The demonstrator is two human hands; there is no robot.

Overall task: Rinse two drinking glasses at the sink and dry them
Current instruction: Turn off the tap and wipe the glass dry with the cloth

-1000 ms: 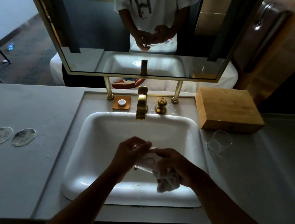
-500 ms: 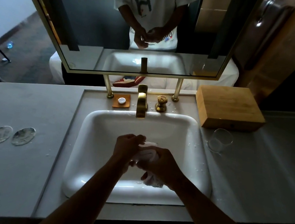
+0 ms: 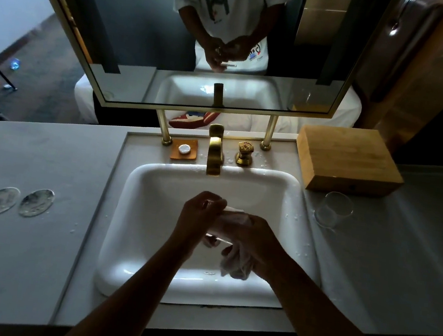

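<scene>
The left hand [image 3: 200, 215] and right hand [image 3: 254, 244] are positioned together over the white sink [image 3: 149, 242]. The left-hand fingers are curled round a clear drinking glass [image 3: 231, 226], which is held on its side above the basin and is largely hidden by both hands. The right-hand fingers are curled round a white cloth [image 3: 235, 265]; part of the cloth is pressed against the glass and the remainder hangs below the hand.

A second glass [image 3: 333, 211] stands on the grey counter [image 3: 21, 269] to the right of the sink, just in front of a wooden box [image 3: 350, 158]. Water droplets lie on the counter between the sink rim and this glass.

A brass faucet [image 3: 214, 151] stands at the back centre of the sink, with a brass knob [image 3: 244, 154] to its right. To its left is a small orange tray [image 3: 185, 149] carrying a white round item. Two round wet-looking marks [image 3: 19, 202] lie on the counter well left of the sink.

A brass-framed mirror [image 3: 201, 53] is mounted on two posts behind the sink. The room is dim. A dark floor shows at far left.
</scene>
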